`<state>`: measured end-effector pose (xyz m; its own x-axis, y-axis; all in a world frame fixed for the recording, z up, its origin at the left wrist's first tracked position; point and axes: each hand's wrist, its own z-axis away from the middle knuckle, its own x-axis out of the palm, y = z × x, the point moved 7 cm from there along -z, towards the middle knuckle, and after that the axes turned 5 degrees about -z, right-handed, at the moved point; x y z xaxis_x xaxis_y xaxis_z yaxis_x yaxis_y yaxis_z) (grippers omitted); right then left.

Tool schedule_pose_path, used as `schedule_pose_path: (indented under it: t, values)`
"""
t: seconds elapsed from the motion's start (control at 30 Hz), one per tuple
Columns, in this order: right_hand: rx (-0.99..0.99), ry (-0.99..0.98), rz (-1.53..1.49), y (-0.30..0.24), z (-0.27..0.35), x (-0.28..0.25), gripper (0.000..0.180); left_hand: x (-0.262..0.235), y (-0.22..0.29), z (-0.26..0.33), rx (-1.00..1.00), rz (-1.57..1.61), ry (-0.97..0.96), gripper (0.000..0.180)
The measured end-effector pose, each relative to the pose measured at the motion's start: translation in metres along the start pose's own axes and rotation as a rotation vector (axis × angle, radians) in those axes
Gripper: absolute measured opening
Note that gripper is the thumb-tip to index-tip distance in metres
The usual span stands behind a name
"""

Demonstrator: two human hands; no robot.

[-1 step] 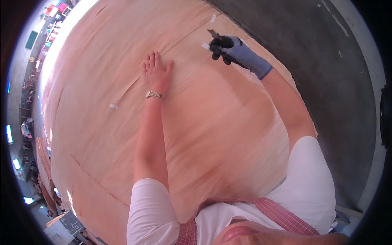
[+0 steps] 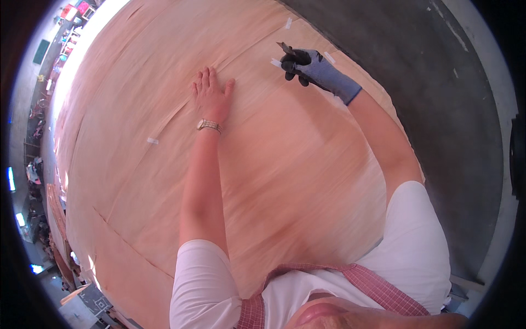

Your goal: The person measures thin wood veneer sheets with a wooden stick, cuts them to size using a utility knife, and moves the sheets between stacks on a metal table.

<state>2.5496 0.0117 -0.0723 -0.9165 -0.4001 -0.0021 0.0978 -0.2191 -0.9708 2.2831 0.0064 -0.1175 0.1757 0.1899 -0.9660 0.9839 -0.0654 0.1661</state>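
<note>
Bare and flat, my left hand point(image 2: 212, 98) presses on a large sheet of light reddish-brown wood veneer point(image 2: 274, 164), its fingers stretched out and a metal watch point(image 2: 209, 125) on the wrist. My right hand point(image 2: 307, 66) wears a blue-grey glove with black fingers. Those fingers are closed round a small dark knife-like blade point(image 2: 285, 48), whose tip points up and left. Its handle is hidden in the grip. I cannot tell whether the blade touches the veneer. Beside the glove lies a strip of whitish tape point(image 2: 276, 62).
More short tape pieces stick to the veneer, one by the far seam point(image 2: 288, 23) and one left of my wrist point(image 2: 153, 141). Dark grey floor point(image 2: 455, 137) runs along the right edge. Beyond the left edge are cluttered shop items and wooden boards point(image 2: 57, 219).
Very little differs. My right hand with the blade sits a touch lower in the view, and my left hand stays flat on the veneer.
</note>
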Motion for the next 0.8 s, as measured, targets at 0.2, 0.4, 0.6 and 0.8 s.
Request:
schedule_pose_path:
  t: [0.2,0.4,0.6,0.8]
  values:
    - [0.132,0.156,0.101,0.042,-0.036,-0.044,0.019,0.005,0.008,0.003,0.005,-0.013,0.099,0.069]
    - [0.205,0.476,-0.004,0.057,0.044,-0.168,0.022,0.011,0.0,-0.005,-0.011,-0.074,0.044,0.061]
    - [0.112,0.962,-0.372,0.098,0.134,-0.245,0.022,0.016,0.0,-0.012,-0.068,0.07,0.067,0.068]
    - [0.115,1.052,-0.378,0.138,0.121,-0.286,0.015,-0.003,0.13,0.044,0.438,0.012,-0.158,0.074]
